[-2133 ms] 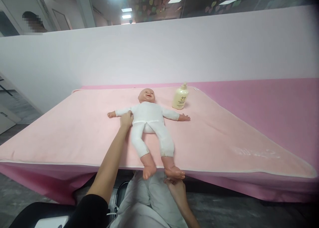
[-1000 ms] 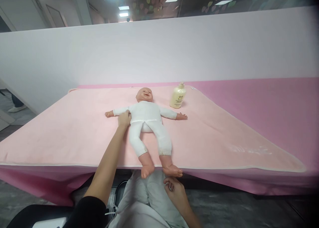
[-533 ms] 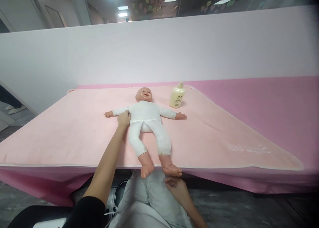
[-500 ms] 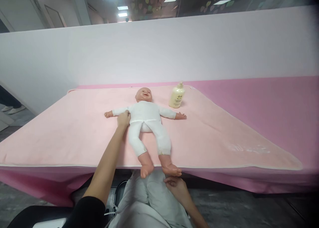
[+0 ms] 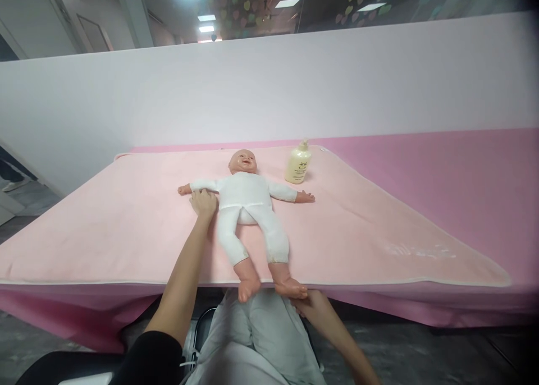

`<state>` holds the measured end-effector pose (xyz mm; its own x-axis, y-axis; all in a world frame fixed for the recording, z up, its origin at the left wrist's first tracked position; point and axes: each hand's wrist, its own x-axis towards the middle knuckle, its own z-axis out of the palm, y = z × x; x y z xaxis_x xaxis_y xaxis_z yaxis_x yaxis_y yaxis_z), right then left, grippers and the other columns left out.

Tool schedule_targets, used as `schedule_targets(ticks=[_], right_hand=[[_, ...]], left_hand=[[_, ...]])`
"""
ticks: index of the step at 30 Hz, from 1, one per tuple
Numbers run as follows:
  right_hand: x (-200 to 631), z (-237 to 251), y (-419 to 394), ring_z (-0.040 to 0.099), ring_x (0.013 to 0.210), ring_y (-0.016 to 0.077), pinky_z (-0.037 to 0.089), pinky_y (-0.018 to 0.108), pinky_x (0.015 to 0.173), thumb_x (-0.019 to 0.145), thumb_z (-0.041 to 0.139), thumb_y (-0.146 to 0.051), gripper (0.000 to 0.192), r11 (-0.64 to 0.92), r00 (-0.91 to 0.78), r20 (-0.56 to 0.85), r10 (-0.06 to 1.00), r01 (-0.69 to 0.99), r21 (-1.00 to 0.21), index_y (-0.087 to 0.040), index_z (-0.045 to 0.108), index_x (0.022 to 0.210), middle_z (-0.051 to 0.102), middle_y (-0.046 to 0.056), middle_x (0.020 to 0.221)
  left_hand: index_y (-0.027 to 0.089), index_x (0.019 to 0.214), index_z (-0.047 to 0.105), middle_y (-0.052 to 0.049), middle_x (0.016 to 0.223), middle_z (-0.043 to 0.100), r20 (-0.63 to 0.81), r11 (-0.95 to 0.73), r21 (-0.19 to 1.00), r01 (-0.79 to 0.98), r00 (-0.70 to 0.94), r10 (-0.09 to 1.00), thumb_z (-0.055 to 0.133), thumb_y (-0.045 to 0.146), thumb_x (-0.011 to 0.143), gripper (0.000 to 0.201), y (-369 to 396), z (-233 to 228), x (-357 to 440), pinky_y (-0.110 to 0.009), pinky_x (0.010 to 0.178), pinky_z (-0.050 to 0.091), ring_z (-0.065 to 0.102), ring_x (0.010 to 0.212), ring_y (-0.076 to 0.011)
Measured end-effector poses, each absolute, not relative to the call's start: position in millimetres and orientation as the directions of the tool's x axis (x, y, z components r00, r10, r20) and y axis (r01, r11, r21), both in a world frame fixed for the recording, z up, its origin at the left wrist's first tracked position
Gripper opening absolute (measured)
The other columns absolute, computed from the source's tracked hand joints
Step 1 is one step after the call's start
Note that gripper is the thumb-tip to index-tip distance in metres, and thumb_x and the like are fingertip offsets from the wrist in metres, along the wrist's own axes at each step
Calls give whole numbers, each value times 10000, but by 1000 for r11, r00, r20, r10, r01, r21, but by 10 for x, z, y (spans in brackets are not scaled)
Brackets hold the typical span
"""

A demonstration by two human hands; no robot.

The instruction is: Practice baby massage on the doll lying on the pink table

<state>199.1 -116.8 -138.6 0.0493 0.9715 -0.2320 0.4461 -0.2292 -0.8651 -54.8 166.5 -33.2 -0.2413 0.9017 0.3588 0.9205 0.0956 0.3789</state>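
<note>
A baby doll [image 5: 245, 191] in a white suit lies on its back on a pale pink towel [image 5: 357, 233], arms spread and feet hanging over the front edge. Beside its body, my left hand [image 5: 204, 202] lies with fingers extended against the underside of the white sleeve on the left. My right hand [image 5: 314, 306] is low at the table edge, by the doll's foot on the right. Its fingers are curled and partly hidden, so whether they hold anything is unclear. A pale yellow pump bottle [image 5: 297, 163] stands upright to the right of the doll's head.
Under the towel is a pink cloth [image 5: 471, 177] that drapes over the table's front. A white partition [image 5: 269, 87] rises behind the table. My legs [image 5: 269, 329] are below the front edge. A person's foot [image 5: 16, 184] shows at far left.
My left hand's fingers have unfolded and shifted left along the doll's sleeve. My right hand has moved right and slightly up, closer to the foot. Doll and bottle have stayed put.
</note>
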Motion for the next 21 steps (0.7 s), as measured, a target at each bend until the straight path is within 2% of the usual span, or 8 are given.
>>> schedule_targets(ticks=[2,6,9,11,13,17,19,21], right_hand=[[2011,-1182,-1184,516,562,153,404,269,546,754,516,-417,301,-244,4,-274,962,466,-851,-160,577,609,576,35,566],[2056,-834,-1242,510,548,119,395,230,514,771,575,-421,319,-274,-214,-419,882,490,-827,-150,563,603,543,12,566],[2123,-654,-1250,561,579,124,452,227,509,752,647,-484,369,-336,-383,-486,786,395,-855,-121,649,685,601,33,632],[2181,-580,-1218,586,572,129,479,233,498,723,694,-523,417,-368,-439,-457,774,276,-888,-107,678,707,637,57,654],[2237,-533,-1161,578,512,124,469,228,453,705,720,-553,451,-372,-416,-388,823,122,-920,-105,673,678,633,61,609],[2315,-464,-1015,498,405,90,385,194,344,702,749,-545,418,-297,-191,-251,949,-272,-915,-135,669,700,575,5,537],[2332,-433,-942,530,454,84,406,176,365,704,775,-465,337,-234,-77,-223,972,-424,-875,-151,695,799,605,0,597],[2338,-410,-877,617,593,101,493,171,472,713,780,-365,296,-192,-2,-222,975,-510,-838,-161,707,914,670,26,724]], left_hand=[[21,1224,606,-253,1318,556,340,152,432,889,-317,886,419,352,898,501,1697,-350,-556,-497,1046,362,470,1264,-386],[-44,1477,253,-275,1474,409,282,227,576,786,-451,847,433,480,893,805,1757,-334,-552,-470,1124,273,372,1368,-372],[41,1499,214,-224,1457,462,233,249,662,707,-510,828,411,521,897,796,1770,-264,-538,-479,1114,267,391,1362,-350],[77,1499,202,-207,1445,486,193,287,686,669,-547,815,420,566,882,817,1776,-205,-526,-486,1108,262,391,1362,-342],[88,1499,179,-212,1452,478,162,322,685,654,-568,807,451,640,841,901,1794,-150,-515,-491,1102,256,382,1366,-342],[93,1499,154,-215,1489,431,102,387,682,620,-605,790,565,730,705,1098,1878,-78,-494,-479,1098,256,374,1357,-343],[96,1495,155,-215,1498,417,81,415,681,604,-625,776,616,707,664,1131,1920,-68,-488,-476,1097,259,374,1350,-345],[112,1485,174,-206,1479,443,82,427,682,594,-642,762,639,653,665,1087,1945,-79,-489,-476,1090,268,381,1347,-344]])
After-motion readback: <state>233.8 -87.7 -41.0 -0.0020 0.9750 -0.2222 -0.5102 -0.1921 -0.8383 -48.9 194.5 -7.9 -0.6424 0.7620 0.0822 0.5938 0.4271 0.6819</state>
